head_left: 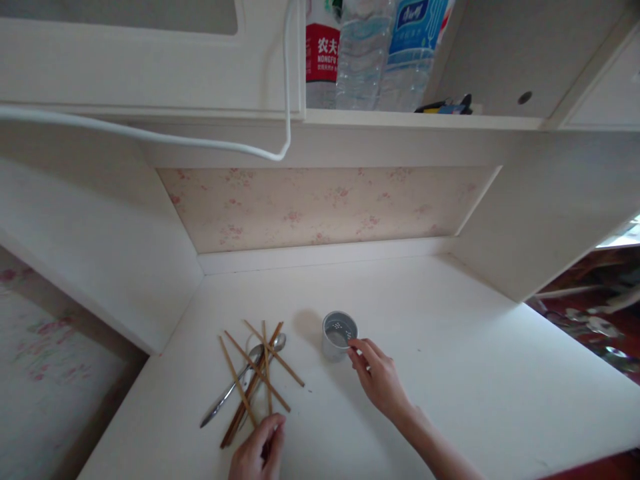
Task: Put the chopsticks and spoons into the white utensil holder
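1. Left hand [261, 455] pinches the near ends of the wooden chopsticks [260, 380] – still scattered on the desk [450, 373].
2. Right hand [379, 377], fingers loosely curled, touches the empty metal utensil holder [339, 335].
3. Two metal spoons [243, 380] lie among them – nothing in the holder yet.

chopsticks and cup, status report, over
Left hand fingertips on the near ends of the chopsticks. Right hand touching the rim of the small metal cup, no full grip. Spoons tangled in the pile.
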`<action>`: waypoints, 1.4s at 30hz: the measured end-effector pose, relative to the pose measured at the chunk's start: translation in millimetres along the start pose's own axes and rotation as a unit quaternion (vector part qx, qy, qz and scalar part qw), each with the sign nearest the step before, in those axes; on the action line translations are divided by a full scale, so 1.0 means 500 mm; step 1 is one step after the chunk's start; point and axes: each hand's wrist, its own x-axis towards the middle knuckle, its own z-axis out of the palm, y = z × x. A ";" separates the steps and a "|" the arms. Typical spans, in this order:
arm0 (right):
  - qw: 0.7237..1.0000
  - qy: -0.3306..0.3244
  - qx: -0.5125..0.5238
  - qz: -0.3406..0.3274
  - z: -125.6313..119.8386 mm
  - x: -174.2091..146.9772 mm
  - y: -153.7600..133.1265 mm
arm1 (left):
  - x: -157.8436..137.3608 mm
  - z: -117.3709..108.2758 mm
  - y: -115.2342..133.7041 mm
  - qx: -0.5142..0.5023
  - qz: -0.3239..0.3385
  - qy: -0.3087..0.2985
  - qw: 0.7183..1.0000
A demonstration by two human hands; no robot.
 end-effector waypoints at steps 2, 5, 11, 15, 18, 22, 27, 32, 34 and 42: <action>1.000 0.003 0.014 0.026 0.004 -0.003 -0.003 | 0.002 -0.007 0.007 0.002 -0.009 -0.013 1.000; 0.996 0.020 0.051 0.066 0.014 -0.015 -0.005 | 0.004 -0.017 0.010 0.018 -0.027 -0.043 0.999; 0.967 0.074 0.133 0.203 0.050 -0.101 0.019 | 0.039 -0.058 0.008 0.078 -0.089 -0.046 0.992; 0.965 0.037 0.136 0.220 0.065 -0.155 0.034 | 0.108 -0.105 0.036 0.182 -0.105 -0.053 0.976; 0.971 0.012 0.120 0.205 0.066 -0.161 0.035 | 0.160 -0.118 0.068 0.291 -0.099 -0.096 0.947; 0.979 -0.014 0.102 0.175 0.064 -0.146 0.029 | 0.205 -0.096 0.096 0.411 -0.085 -0.130 0.898; 0.986 -0.012 0.086 0.143 0.055 -0.141 0.019 | 0.228 -0.065 0.088 0.458 -0.090 -0.148 0.872; 0.987 -0.014 0.084 0.138 0.050 -0.142 0.018 | 0.225 -0.059 0.081 0.436 -0.115 -0.124 0.884; 0.986 -0.025 0.082 0.140 0.051 -0.142 0.020 | 0.220 -0.062 0.101 0.399 -0.105 -0.105 0.905; 0.988 -0.033 0.079 0.125 0.051 -0.138 0.016 | 0.251 -0.044 0.304 0.035 0.038 -0.065 0.997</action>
